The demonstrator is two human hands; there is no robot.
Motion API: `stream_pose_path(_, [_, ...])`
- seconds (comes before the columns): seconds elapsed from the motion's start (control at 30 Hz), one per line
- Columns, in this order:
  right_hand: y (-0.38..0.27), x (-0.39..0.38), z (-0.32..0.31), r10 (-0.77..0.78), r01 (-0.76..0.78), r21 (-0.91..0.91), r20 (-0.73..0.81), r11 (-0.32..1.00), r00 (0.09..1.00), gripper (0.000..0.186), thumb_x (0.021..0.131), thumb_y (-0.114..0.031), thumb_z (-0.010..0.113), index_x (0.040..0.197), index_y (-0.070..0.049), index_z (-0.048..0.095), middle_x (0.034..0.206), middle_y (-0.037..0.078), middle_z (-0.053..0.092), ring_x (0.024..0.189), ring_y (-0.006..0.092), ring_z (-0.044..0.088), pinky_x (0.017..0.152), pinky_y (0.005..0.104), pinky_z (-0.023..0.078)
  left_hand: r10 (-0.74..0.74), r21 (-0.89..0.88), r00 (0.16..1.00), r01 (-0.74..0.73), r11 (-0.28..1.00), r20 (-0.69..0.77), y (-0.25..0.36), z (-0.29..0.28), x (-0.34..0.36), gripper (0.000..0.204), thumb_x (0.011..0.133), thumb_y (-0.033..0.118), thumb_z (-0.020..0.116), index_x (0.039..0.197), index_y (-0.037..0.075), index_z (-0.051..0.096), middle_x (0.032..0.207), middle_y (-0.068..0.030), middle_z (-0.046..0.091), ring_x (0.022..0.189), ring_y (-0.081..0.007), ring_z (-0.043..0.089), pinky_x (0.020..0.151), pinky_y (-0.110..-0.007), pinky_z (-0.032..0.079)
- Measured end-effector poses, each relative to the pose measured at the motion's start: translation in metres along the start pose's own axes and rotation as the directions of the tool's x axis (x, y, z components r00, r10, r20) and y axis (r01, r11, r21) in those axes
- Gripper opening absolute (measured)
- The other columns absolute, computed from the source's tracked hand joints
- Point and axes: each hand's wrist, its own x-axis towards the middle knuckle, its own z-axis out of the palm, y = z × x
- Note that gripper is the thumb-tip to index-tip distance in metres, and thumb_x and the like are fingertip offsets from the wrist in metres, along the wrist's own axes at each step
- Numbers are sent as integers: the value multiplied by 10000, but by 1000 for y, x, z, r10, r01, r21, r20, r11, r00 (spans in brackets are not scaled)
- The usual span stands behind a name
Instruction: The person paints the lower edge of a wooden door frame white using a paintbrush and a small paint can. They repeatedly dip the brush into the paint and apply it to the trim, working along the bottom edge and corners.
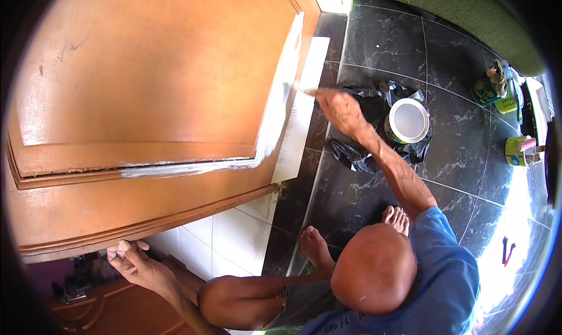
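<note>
Bent knee (374, 270), foremost; right hand (344, 111), clamped on paintbrush (308, 91), blurred, at white-streaked panelled wooden door (146, 77); left hand (140, 266), fingers curled at door's lower edge, grip unclear; paint tin (408, 122), open, on black plastic (353, 157).

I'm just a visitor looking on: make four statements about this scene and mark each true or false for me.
1. The right hand holds a slim tool near the white streak on the wooden panel. True.
2. The left hand is on the can. False: it is at the panel's lower edge.
3. The white-rimmed can stands on black plastic. True.
4. The floor tiles around the can are white. False: they are dark, with pale joints.
</note>
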Motion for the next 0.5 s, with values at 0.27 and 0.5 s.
stream_pose_path(0.27, [52,116,-8,211,-258,-98,-340,961,916,351,915,-82,574,1259,-59,642,1161,229,652,1032,423,671,877,497,541,27,38,999,-28,999,21,-1,-4,1,220,1062,217,566,1160,28,511,783,-26,525,729,-96,451,703,-237,374])
stream_pose_path(0.5, [83,147,14,213,-262,-108,-336,959,917,360,909,-55,550,1218,-130,717,1112,218,657,1013,410,672,883,479,543,69,66,998,-70,995,6,-1,4,-2,224,1063,210,562,1181,24,524,790,-25,537,714,-93,453,679,-228,374])
